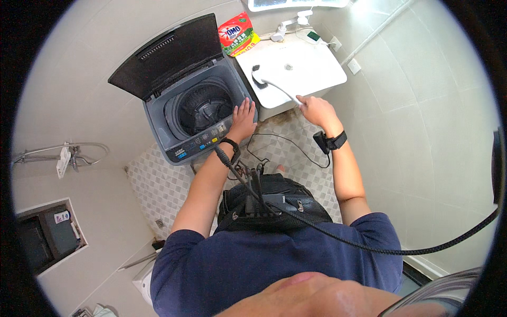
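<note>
Right hand (315, 109) fingers clamped on brush (273, 84); left hand (243, 118) flat, fingers together, on washer (208, 140).

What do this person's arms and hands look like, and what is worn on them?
Both forearms are bare below short dark blue sleeves. The left hand and right hand wear no gloves. Each wrist carries a black strap with a small black box; a black cable runs from the left one.

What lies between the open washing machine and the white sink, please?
In the head view, the left hand rests on the washing machine rim beside the sink; the right hand holds a white brush over the basin.
</note>
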### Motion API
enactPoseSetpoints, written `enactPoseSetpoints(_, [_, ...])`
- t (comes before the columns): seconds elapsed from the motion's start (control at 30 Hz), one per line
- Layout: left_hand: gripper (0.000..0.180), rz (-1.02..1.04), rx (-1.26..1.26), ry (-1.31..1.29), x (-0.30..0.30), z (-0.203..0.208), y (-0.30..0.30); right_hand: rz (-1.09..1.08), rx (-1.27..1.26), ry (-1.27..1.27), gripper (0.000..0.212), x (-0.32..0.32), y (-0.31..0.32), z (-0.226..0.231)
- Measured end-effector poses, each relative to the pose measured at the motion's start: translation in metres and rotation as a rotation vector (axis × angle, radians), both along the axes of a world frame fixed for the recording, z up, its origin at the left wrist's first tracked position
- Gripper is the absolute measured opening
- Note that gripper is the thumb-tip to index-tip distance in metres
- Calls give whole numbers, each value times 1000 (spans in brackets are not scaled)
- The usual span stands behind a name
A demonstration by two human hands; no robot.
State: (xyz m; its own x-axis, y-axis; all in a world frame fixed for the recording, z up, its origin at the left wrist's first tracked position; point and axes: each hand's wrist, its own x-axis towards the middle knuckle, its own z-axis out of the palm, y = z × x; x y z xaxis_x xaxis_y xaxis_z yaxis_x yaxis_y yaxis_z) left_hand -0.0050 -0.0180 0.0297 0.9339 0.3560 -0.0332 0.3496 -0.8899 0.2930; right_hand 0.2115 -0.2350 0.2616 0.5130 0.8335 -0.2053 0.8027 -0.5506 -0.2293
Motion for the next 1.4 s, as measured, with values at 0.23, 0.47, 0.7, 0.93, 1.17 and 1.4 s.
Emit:
enactPoseSetpoints(0.23, [102, -5, 23, 13, 5, -4, 1, -47, 79, -33, 47, -11, 54, -52])
enactPoseSetpoints(0.47, [102, -22, 53, -32, 3, -9, 2, -84, 100, -22, 48, -40, 4, -53])
enactPoseSetpoints(0.7, [101, -22, 29, -4, 1, -5, 1, -191, 26, -55, 50, -37, -122, -27])
enactPoseSetpoints(0.93, [101, -17, 49, -2, 5, -6, 0, -471, 68, -260, 48, 79, -158, -88])
enactPoseSetpoints(1.17, [102, -11, 43, -3, 5, -1, -2, -313, 93, -114, 51, 60, -158, -77])
enactPoseSetpoints(1.4, [102, -21, 23, -12, 3, 0, -1, -279, 117, -41, 49, -3, -168, -58])
